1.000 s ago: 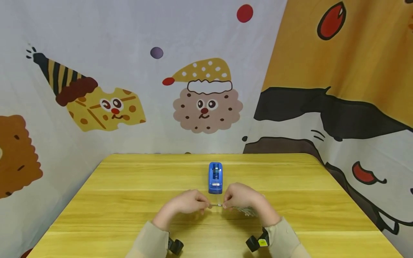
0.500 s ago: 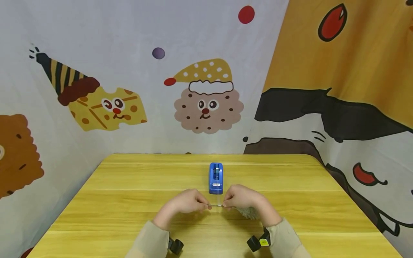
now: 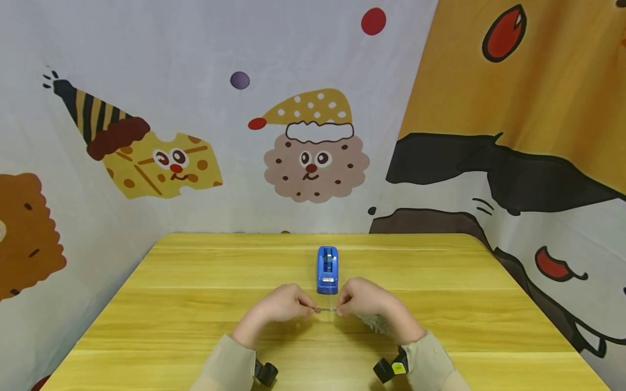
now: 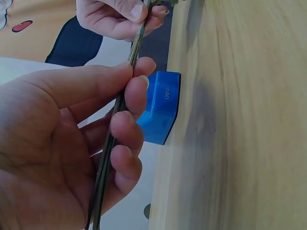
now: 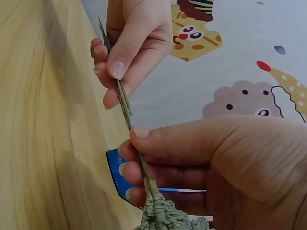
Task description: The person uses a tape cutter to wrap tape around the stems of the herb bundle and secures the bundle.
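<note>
A thin bundle of stems (image 3: 325, 310) spans the gap between my two hands, level above the table. My left hand (image 3: 288, 304) pinches the stems between thumb and fingers; in the left wrist view their ends run down across the palm. With thumb and fingertips my right hand (image 3: 364, 297) grips the stems just below a pale green, bumpy dried flower head (image 5: 163, 211). Beyond the hands stands a blue tape dispenser (image 3: 327, 270). From its near end a clear strip of tape (image 3: 332, 301) reaches toward the stems; its contact with them is too faint to tell.
The wood-grain table (image 3: 205, 271) extends around the hands on all sides. Behind it hangs a printed cloth (image 3: 195, 65) with cartoon figures. A small black camera (image 3: 266, 374) sits at the left wrist, another camera (image 3: 383, 370) at the right.
Both hands have shifted very slightly up and left against the table. The flower head beneath the right hand shows a changed outline, as if turned a little. The dispenser stays put.
</note>
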`<state>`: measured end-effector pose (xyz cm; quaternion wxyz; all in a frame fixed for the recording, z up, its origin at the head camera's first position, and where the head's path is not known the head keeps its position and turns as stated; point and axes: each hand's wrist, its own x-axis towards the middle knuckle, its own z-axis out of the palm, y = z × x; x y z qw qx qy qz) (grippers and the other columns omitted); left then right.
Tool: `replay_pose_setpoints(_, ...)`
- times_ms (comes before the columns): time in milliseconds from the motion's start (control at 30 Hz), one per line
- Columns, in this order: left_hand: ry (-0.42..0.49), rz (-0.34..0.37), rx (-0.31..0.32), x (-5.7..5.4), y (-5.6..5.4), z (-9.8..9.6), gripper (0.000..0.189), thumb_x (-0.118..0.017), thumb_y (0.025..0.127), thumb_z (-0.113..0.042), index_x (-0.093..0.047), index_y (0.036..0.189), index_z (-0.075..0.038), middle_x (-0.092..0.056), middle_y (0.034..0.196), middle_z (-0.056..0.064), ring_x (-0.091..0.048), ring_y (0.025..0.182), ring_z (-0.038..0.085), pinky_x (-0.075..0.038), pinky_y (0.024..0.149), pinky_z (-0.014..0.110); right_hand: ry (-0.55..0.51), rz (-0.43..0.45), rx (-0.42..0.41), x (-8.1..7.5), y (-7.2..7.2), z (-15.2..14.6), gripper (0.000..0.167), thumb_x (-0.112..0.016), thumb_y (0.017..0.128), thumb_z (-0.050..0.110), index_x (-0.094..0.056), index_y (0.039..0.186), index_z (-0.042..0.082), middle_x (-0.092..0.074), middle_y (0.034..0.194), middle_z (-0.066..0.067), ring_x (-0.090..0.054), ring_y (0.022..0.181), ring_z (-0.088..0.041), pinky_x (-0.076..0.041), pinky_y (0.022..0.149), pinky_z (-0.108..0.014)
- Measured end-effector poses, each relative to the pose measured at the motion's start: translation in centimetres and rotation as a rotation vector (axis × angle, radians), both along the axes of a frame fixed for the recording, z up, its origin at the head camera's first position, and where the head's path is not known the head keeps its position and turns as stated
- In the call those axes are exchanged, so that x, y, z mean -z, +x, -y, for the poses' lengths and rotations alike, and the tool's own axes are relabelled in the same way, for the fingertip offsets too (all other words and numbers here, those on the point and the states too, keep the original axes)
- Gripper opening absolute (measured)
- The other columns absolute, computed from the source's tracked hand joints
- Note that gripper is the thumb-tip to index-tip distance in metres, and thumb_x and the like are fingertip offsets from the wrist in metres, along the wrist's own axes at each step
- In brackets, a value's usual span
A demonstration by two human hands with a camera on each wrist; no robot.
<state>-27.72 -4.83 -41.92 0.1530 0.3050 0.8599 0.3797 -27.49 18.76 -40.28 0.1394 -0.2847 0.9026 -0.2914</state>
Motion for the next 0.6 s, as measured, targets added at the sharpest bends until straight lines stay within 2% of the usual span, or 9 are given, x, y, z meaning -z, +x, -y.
replay_pose_setpoints(100, 0.005, 0.016, -0.015, -0.14, 0.05, 0.06, 0.016, -0.066, 0.088, -0.010, -0.077, 0.099, -0.008, -0.073, 0.094, 0.003, -0.050, 0.054, 0.008, -0.042, 0.051, 0.024, -0.003, -0.016, 0.006, 0.02, 0.04, 0.11, 0.013, -0.074, 0.081, 0.007, -0.072, 0.070, 0.012, -0.059, 0.062, 0.009, -0.046, 0.053, -0.005, -0.038, 0.049, -0.022)
replay_pose_setpoints(300, 0.017, 0.069, 0.001, -0.22, 0.08, 0.10, 0.020, -0.058, 0.093, -0.010, -0.075, 0.102, -0.003, -0.068, 0.080, 0.005, -0.053, 0.056, 0.012, -0.040, 0.048, 0.023, 0.014, -0.052, 0.029, 0.29, -0.01, 0.26, 0.015, -0.076, 0.080, 0.008, -0.069, 0.070, 0.015, -0.059, 0.064, 0.010, -0.049, 0.055, -0.006, -0.043, 0.052, -0.024)
replay_pose_setpoints(400, 0.006, 0.073, 0.016, -0.16, 0.06, 0.08, 0.020, -0.057, 0.094, -0.009, -0.075, 0.103, -0.004, -0.067, 0.078, 0.005, -0.050, 0.053, 0.011, -0.037, 0.046, 0.022, 0.025, -0.056, 0.034, 0.34, -0.04, 0.28, 0.016, -0.076, 0.081, 0.008, -0.067, 0.069, 0.015, -0.059, 0.065, 0.010, -0.049, 0.056, -0.006, -0.042, 0.052, -0.025)
replay_pose_setpoints(600, 0.003, 0.027, 0.025, 0.05, -0.06, 0.04, 0.020, -0.061, 0.089, -0.005, -0.077, 0.101, -0.006, -0.073, 0.093, 0.004, -0.040, 0.048, 0.006, -0.033, 0.045, 0.020, 0.014, -0.053, 0.021, 0.37, -0.05, 0.28, 0.016, -0.073, 0.082, 0.007, -0.065, 0.070, 0.015, -0.057, 0.065, 0.010, -0.046, 0.055, -0.006, -0.040, 0.051, -0.023)
